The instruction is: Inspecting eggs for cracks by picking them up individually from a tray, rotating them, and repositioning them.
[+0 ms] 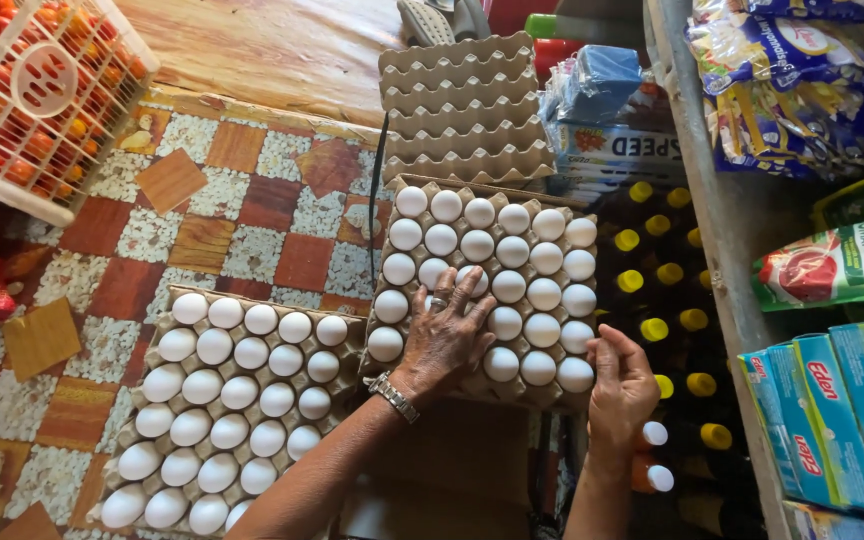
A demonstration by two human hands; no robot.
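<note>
A cardboard tray full of white eggs (512, 262) stands in the middle right. My left hand (444, 335), with a ring and a wristwatch, lies flat on the eggs at the tray's near left part, fingers spread. My right hand (620, 385) is at the tray's near right corner (564, 398), fingers curled beside the last egg (574, 374). A second filled egg tray (227, 400) lies on the floor to the left, with its edge (350, 358) near my left forearm.
Empty egg trays (464, 105) are stacked behind the full tray. A white crate of tomatoes (32, 90) sits at the upper left. Yellow-capped bottles (662, 280) crowd the right, beside shelves with packets (832, 265) and blue boxes (832, 420). The floor has a patterned covering (252, 220).
</note>
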